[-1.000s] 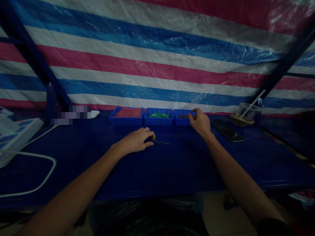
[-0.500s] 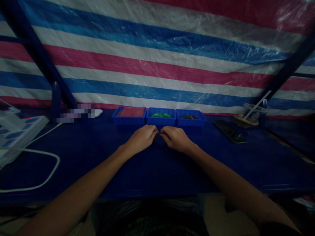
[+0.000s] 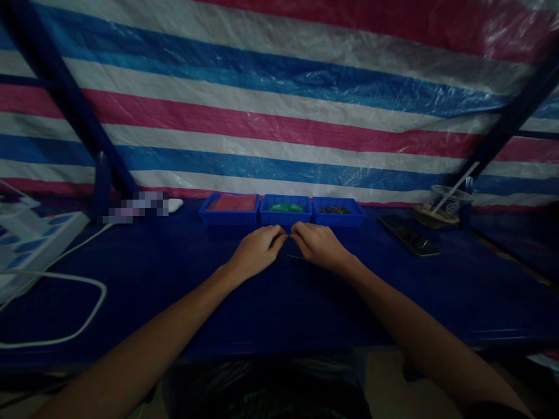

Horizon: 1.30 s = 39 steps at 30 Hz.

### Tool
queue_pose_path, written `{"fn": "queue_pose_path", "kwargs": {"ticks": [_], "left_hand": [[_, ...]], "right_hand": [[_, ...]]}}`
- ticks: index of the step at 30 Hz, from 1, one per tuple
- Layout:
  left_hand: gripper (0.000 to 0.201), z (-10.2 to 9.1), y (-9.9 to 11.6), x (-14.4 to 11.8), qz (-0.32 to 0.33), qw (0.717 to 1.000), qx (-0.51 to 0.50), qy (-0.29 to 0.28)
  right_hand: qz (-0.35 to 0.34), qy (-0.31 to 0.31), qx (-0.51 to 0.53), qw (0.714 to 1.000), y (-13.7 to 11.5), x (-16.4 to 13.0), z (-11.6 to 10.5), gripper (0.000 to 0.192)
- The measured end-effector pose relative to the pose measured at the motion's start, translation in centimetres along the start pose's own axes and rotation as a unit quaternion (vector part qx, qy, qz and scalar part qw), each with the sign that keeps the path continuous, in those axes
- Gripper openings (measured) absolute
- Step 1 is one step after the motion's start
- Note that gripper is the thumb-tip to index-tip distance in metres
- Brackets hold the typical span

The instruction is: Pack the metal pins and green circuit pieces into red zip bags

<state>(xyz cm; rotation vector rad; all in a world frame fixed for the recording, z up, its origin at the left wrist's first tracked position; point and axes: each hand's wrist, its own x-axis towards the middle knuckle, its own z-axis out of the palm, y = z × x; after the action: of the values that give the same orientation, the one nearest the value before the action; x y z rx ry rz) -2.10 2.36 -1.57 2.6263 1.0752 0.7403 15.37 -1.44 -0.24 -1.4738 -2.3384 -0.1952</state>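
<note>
Fingertips nearly meeting, my left hand and my right hand are both closed in a pinch over the blue table. Whatever is between their fingers is too small and dark to name. A thin, light, wire-like strip shows below the right fingers; I cannot tell if it is held or lies on the table. Just behind the hands stand three blue bins: the left bin holds flat red pieces, the middle bin green pieces, the right bin small dark metal-looking pieces.
To the right lie a dark phone and a clear plastic cup with a straw. On the left are a white power strip and a looping white cable. A striped plastic sheet hangs behind the table.
My left hand has shifted slightly right, towards the right hand. The thin strip below the right fingers shows more plainly. The bins have not been moved.
</note>
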Motion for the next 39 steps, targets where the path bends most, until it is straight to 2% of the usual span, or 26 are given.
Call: {"fn": "queue_pose_path", "kwargs": {"ticks": [2, 5, 7, 9, 12, 16, 19, 22, 28, 31, 33, 35, 37, 39], "left_hand": [[0.017, 0.6, 0.0, -0.1, 0.028, 0.999, -0.014, -0.022], [0.016, 1.5, 0.3, -0.3, 0.079, 0.995, -0.009, -0.067], [0.010, 1.9, 0.7, -0.4, 0.087, 0.992, -0.002, -0.086], [0.007, 2.1, 0.8, -0.4, 0.076, 0.993, 0.000, -0.086], [0.008, 1.9, 0.6, -0.2, 0.051, 0.996, -0.004, -0.066], [0.014, 1.0, -0.3, 0.3, 0.011, 1.000, -0.026, 0.004], [0.022, 0.4, -0.5, 0.5, -0.017, 0.999, -0.029, 0.036], [0.027, 0.3, -0.4, 0.5, -0.024, 0.999, -0.024, 0.039], [0.033, 0.3, 0.0, 0.4, -0.028, 0.999, -0.028, 0.020], [0.035, 0.1, 0.2, 0.3, -0.026, 0.999, -0.035, 0.010], [0.033, 0.2, 0.4, 0.3, -0.014, 0.999, -0.043, -0.002], [0.029, 0.3, 0.4, 0.1, -0.002, 0.999, -0.047, -0.018], [0.026, 0.6, 0.4, -0.1, 0.009, 0.998, -0.044, -0.036], [0.024, 1.0, 0.2, -0.3, 0.024, 0.998, -0.046, -0.043]], "right_hand": [[0.049, 0.060, -0.007, 0.997, 1.2, 0.1, -0.5, 0.022], [0.197, 0.151, -0.037, 0.968, 4.1, 0.2, -0.7, 0.028], [0.287, 0.158, -0.059, 0.943, 6.2, 0.1, -0.5, 0.029], [0.320, 0.136, -0.061, 0.935, 7.5, 0.0, -0.1, 0.031], [0.272, 0.122, -0.027, 0.954, 7.0, 0.0, 0.5, 0.034], [0.084, 0.092, 0.072, 0.990, 3.0, 0.1, 1.1, 0.025], [-0.021, 0.067, 0.103, 0.992, 0.6, 0.0, 1.6, 0.020], [-0.041, 0.073, 0.100, 0.991, -0.2, -0.1, 1.9, 0.016], [-0.050, 0.099, 0.069, 0.991, 0.1, -0.1, 1.0, 0.023], [0.023, 0.177, 0.064, 0.982, 1.4, -0.1, -0.1, 0.030], [0.122, 0.259, 0.054, 0.957, 2.8, -0.2, -1.0, 0.034], [0.224, 0.307, 0.030, 0.924, 4.5, -0.3, -1.7, 0.037], [0.313, 0.284, 0.007, 0.906, 6.1, -0.3, -1.8, 0.037], [0.368, 0.206, -0.004, 0.907, 7.3, -0.3, -1.3, 0.048]]}}
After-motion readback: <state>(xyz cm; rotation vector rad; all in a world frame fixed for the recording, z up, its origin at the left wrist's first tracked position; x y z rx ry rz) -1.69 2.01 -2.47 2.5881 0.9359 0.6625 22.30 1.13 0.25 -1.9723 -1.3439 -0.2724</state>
